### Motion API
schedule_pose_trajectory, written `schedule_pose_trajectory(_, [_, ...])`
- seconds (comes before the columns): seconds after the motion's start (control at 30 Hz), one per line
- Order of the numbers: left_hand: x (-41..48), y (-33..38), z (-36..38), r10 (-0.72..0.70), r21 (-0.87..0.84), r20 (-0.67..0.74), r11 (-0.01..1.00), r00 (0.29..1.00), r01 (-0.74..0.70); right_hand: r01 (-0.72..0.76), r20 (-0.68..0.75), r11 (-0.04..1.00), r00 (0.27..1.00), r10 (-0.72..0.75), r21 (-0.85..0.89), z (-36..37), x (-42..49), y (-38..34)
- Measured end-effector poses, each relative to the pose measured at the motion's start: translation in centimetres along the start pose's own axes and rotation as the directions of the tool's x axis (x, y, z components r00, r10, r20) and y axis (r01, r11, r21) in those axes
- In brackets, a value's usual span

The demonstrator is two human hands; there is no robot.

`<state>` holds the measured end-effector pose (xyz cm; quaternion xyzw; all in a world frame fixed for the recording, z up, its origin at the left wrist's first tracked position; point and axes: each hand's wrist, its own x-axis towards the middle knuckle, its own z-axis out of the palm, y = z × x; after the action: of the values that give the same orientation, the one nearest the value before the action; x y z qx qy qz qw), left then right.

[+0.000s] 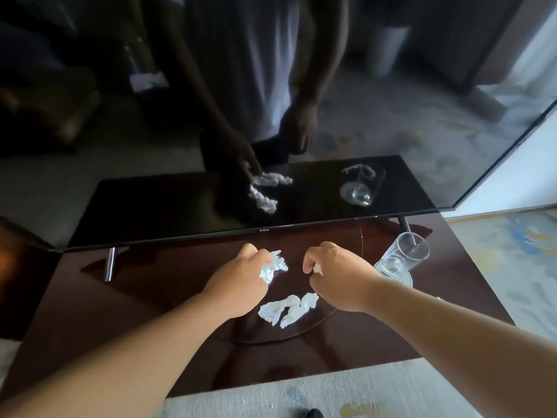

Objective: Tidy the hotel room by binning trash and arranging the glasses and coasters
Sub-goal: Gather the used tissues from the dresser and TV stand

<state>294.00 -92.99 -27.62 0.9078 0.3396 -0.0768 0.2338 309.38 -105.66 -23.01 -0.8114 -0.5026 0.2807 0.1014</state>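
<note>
My left hand [238, 282] grips a crumpled white tissue [275, 265] just above the dark glossy table [144, 297]. A second crumpled tissue [287, 309] lies on the table between my two hands, nearer to me. My right hand [340, 279] hovers with curled fingers to the right of the tissues and holds nothing that I can see. A clear drinking glass [402, 254] stands on a round coaster [405, 277] at the right of the table, just past my right hand.
A black TV screen [211, 191] stands upright along the back of the table on metal feet and mirrors the tissues, the glass and my body. Patterned carpet [512, 260] lies to the right and below the table's near edge.
</note>
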Motion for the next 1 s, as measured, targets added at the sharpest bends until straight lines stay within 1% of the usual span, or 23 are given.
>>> schedule_pose_trajectory(0.17, [1.7,0.7,1.6,-0.066,0.053,0.059,0.997,0.996,0.063,0.004,0.043,0.999,0.999,-0.005,0.033,0.7,0.6,1.8])
schedule_pose_trajectory(0.3, [3.5,1.1,2.4,-0.054,0.101,0.114,0.994,0.992,0.042,-0.031,0.045,0.998,0.999,0.028,0.057,1.2,0.6,2.7])
schedule_pose_trajectory(0.47, [5.0,1.0,4.5,-0.045,0.111,0.186,0.994,0.981,0.025,-0.063,0.051,0.997,0.997,0.061,0.043,2.2,0.5,3.9])
schedule_pose_trajectory(0.63, [5.7,0.5,5.3,-0.049,0.126,0.124,0.991,0.991,0.034,-0.077,0.062,0.996,0.995,0.074,0.052,3.0,0.3,4.2])
schedule_pose_trajectory(0.83, [4.9,0.3,3.6,-0.021,0.005,0.078,1.0,0.997,0.021,-0.055,0.054,0.998,0.997,0.052,0.043,3.4,0.4,3.3])
schedule_pose_trajectory(0.93, [3.9,0.3,2.6,-0.038,-0.008,0.061,0.999,0.997,0.039,-0.044,0.042,0.998,0.998,0.042,0.045,3.5,0.3,2.8])
schedule_pose_trajectory(1.0, [3.2,0.1,1.9,-0.033,0.013,0.034,0.999,0.999,0.033,-0.036,0.038,0.999,0.999,0.034,0.036,3.7,0.2,2.5])
